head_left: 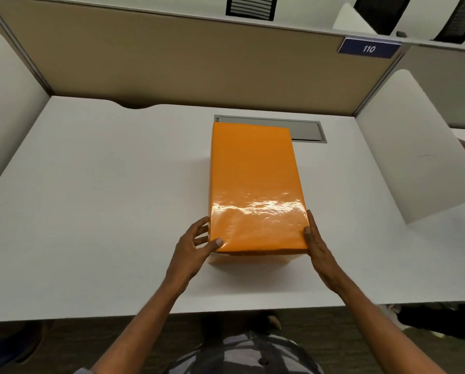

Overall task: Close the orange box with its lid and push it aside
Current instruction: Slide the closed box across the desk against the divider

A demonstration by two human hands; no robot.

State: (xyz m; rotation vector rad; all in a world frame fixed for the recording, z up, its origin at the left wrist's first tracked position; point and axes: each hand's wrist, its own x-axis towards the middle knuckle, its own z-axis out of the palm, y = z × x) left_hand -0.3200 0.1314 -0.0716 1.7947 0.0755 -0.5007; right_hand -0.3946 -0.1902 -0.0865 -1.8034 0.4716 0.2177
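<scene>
A glossy orange lid lies over the orange box, whose near wall shows just under the lid's front edge. My left hand holds the lid's near left corner, thumb on top and fingers along the side. On the near right corner, my right hand presses flat against the side with its thumb on the top edge. The box's inside is hidden.
The box stands on a white desk, over part of a grey cable hatch. A tan partition closes the back, and white side panels flank the desk. Bare desk surface lies left and right of the box.
</scene>
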